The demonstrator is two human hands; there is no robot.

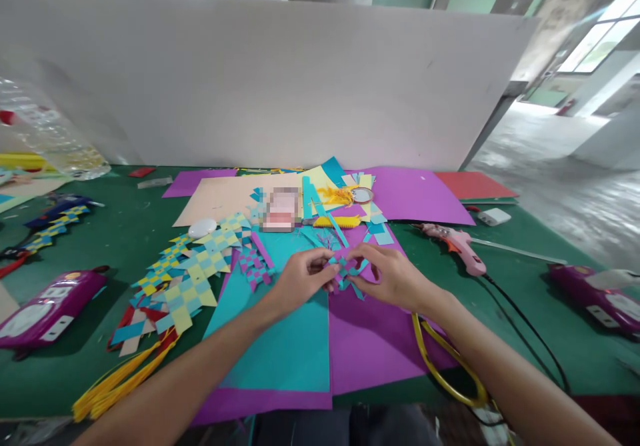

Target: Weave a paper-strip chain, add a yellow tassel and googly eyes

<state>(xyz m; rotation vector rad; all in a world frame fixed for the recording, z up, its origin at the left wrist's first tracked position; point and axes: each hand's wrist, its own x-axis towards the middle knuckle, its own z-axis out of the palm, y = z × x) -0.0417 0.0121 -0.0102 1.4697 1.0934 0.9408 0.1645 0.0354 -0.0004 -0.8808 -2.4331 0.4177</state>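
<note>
Between my two hands is a small woven piece of purple and teal paper strips [345, 266], held above the sheets on the table. My left hand [307, 276] pinches its left side with thumb and fingers. On the other side, my right hand [383, 273] grips the weave with bent fingers. Loose strip ends stick out below and to the right. A teal sheet [270, 353] and a purple sheet [370, 353] lie beneath. Left of my hands rests another purple and teal woven piece [255, 267]. A yellow-handled cutter [340, 222] lies just beyond.
Woven yellow and blue paper pieces [195, 279] with yellow tassels [125, 379] lie at left. A pink glue gun [463, 249] with its cord and yellow-handled scissors [450, 359] are at right. Purple power strips [55, 306] sit at both sides. A white board [260, 86] stands behind.
</note>
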